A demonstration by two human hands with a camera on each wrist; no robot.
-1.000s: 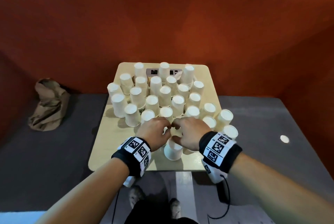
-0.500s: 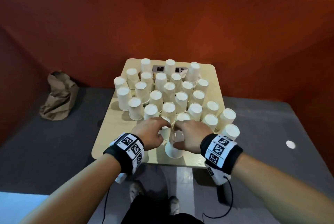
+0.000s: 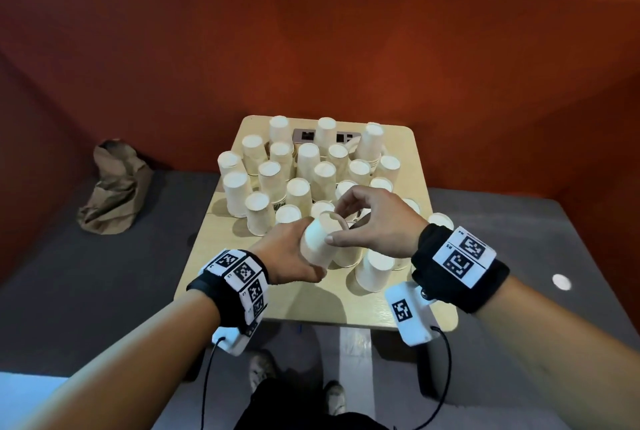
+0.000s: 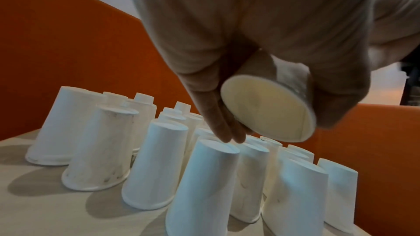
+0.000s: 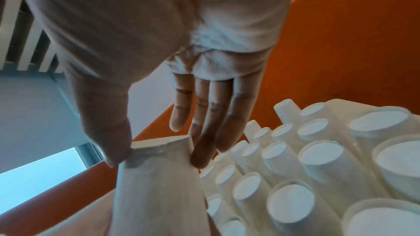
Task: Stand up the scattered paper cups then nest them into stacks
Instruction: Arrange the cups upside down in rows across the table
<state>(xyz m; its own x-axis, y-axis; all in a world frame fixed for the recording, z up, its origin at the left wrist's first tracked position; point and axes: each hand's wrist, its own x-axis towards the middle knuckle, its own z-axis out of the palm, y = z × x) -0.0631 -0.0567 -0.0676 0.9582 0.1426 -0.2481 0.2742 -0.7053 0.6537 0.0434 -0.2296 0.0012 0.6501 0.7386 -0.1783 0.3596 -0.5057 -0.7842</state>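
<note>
A white paper cup (image 3: 317,246) is lifted off the small wooden table (image 3: 311,301) and tilted on its side. My left hand (image 3: 284,253) grips its body, and the left wrist view shows the cup's flat base (image 4: 265,110) between thumb and fingers. My right hand (image 3: 367,221) pinches the cup's other end (image 5: 159,150) with thumb and fingertips. Behind the hands, several upside-down cups (image 3: 304,159) stand packed together, some of them nested. One more upside-down cup (image 3: 374,270) stands under my right wrist.
A crumpled brown paper bag (image 3: 114,194) lies on the grey seat to the left. An orange padded wall (image 3: 311,48) rises behind and on both sides. A strip with black markers (image 3: 306,135) lies at the table's back edge. Bare tabletop shows at the front.
Both hands were down on a cup at the front of the cluster. They have since risen with one cup, which is now tilted between them.
</note>
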